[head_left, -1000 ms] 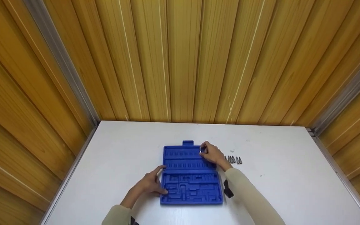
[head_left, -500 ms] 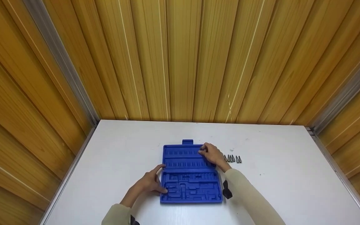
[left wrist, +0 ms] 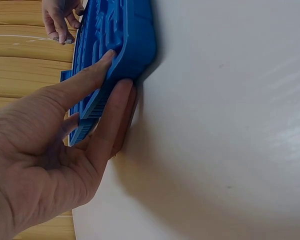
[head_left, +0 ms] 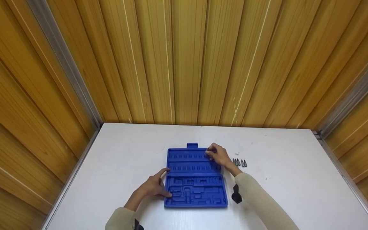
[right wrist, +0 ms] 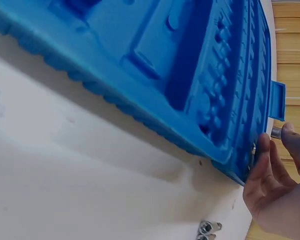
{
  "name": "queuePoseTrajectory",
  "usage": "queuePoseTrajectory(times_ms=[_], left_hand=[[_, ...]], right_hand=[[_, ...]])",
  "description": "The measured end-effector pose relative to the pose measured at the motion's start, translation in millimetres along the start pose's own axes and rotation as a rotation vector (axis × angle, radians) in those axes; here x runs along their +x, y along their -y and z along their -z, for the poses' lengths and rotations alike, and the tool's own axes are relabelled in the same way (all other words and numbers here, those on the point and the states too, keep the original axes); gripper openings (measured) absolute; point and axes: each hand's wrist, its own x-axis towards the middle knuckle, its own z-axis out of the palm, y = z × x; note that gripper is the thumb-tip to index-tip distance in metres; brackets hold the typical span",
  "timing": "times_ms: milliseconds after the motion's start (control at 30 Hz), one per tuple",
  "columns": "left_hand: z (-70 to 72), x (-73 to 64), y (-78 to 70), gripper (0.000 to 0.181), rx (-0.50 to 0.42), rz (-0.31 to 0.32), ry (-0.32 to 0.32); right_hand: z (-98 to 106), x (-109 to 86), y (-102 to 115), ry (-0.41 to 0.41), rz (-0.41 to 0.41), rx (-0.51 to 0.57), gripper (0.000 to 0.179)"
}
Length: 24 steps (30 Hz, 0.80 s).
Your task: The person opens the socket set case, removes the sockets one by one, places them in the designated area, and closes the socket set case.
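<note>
We had a small metal piece pinched between thumb and finger of the right hand, just above the far right corner of the unfolded blue case. Seen from that pinch, the far half's upper row of slots ran off to our left, with the row's right end closest, so the right hand was the nearer of our two. Those slots lay with their length running away from us, one beside the next. Which way the held piece pointed we could not tell, since our fingers covered most of it. Another glint of metal showed at the case beside those fingers; whether it sat in a slot, we could not make out.

Our left hand gripped the near half's left edge, thumb over the rim and fingers against the outer side, well apart from the pinch. The case's long axis ran straight away from us, its latch tab pointing at the wall. To the right, near our wrist, the loose pieces lay on the table side by side, narrow ends pointing away from us.
</note>
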Motion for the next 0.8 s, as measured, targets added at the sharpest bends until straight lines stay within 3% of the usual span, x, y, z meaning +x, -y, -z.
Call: queuePoseTrajectory(times_ms=[300,533,800], left_hand=[[0.6,2.2,1.9,0.099,0.068,-0.012,-0.011],[1.1,3.1,1.2,0.099,0.061,0.001,-0.012],[0.8,3.2,3.1,0.099,0.050,0.002,-0.004]], right_hand=[[21.1,-3.5,2.9,0.034,-0.036,0.007,0.016],[38.0,-7.4,-1.7,0.046,-0.062,-0.015,0.028],[53.9,-14.8,-4.7,0.036,-0.134,0.071,0.034]])
